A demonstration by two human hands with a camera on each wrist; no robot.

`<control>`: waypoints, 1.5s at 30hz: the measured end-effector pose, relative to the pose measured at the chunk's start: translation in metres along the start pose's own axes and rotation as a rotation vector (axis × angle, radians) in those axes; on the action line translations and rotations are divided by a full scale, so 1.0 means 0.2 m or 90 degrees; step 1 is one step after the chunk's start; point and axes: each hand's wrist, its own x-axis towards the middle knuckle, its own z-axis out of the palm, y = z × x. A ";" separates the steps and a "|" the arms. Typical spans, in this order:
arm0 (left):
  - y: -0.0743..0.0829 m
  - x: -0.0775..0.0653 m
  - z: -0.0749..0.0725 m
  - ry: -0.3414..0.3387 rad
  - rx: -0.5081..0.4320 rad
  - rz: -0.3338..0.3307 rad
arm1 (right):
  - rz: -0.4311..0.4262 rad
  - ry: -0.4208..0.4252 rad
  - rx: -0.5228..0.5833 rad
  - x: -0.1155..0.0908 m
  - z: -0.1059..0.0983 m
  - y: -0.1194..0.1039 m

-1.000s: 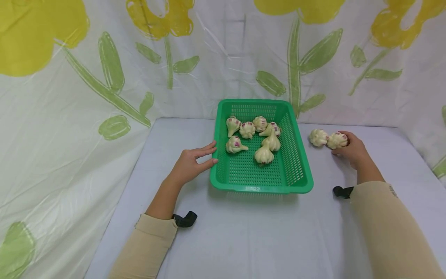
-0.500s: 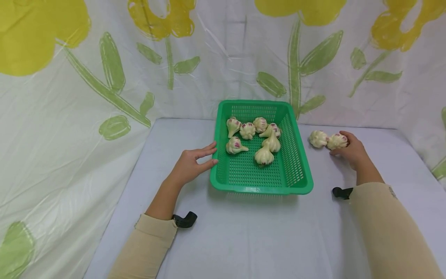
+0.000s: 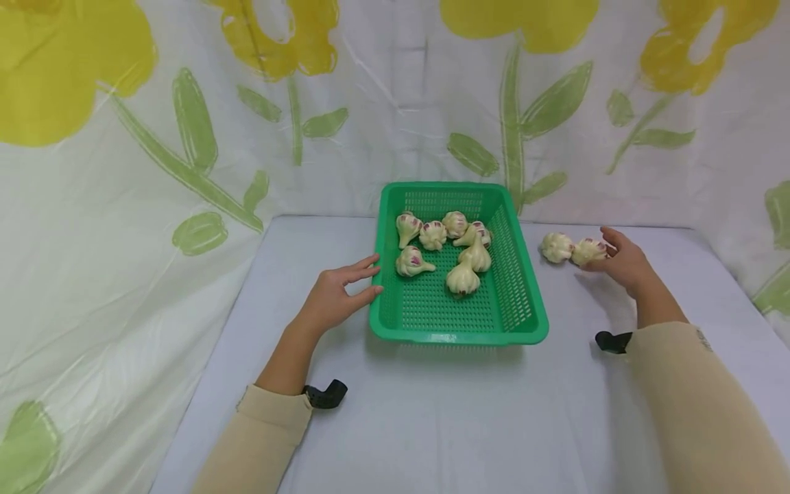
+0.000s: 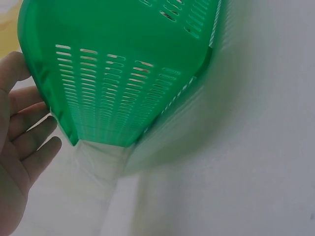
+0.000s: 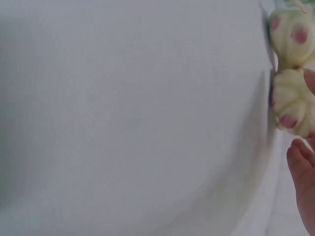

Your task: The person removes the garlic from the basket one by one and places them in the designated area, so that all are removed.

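Note:
In the head view a green plastic basket point(image 3: 459, 337) stands mid-table with several garlic bulbs inside, such as a bulb with a purple-marked head point(image 3: 411, 262). My left hand point(image 3: 333, 296) is at its left rim, fingers and thumb extended; the left wrist view has the fingertips point(image 4: 48, 123) along the basket's rim. To the right, two garlic bulbs lie side by side on the table, a left bulb point(image 3: 557, 248) and a right bulb point(image 3: 588, 252). Around the right bulb is my right hand point(image 3: 627, 264), thumb and fingers spread; in the right wrist view several fingers point(image 5: 301, 160) stand apart from it.
A white cloth covers the table point(image 3: 469, 418). Behind and to the left hangs a white sheet point(image 3: 395, 123) with printed yellow flowers and green leaves. A black wrist camera point(image 3: 326, 394) is strapped near each sleeve cuff.
My right hand's fingers have spread away from the right garlic bulb, which they were touching before. The left hand stays at the basket rim. The head view has shifted slightly.

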 end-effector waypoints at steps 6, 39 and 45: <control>0.00 0.01 0.01 0.016 0.022 0.021 | -0.008 -0.002 -0.020 -0.04 -0.03 -0.05; -0.06 0.06 -0.02 -0.049 0.023 0.067 | -0.158 0.019 -0.102 -0.09 -0.04 -0.50; -0.07 0.06 0.00 -0.040 -0.004 0.067 | -0.213 0.016 -0.094 -0.13 0.01 -0.67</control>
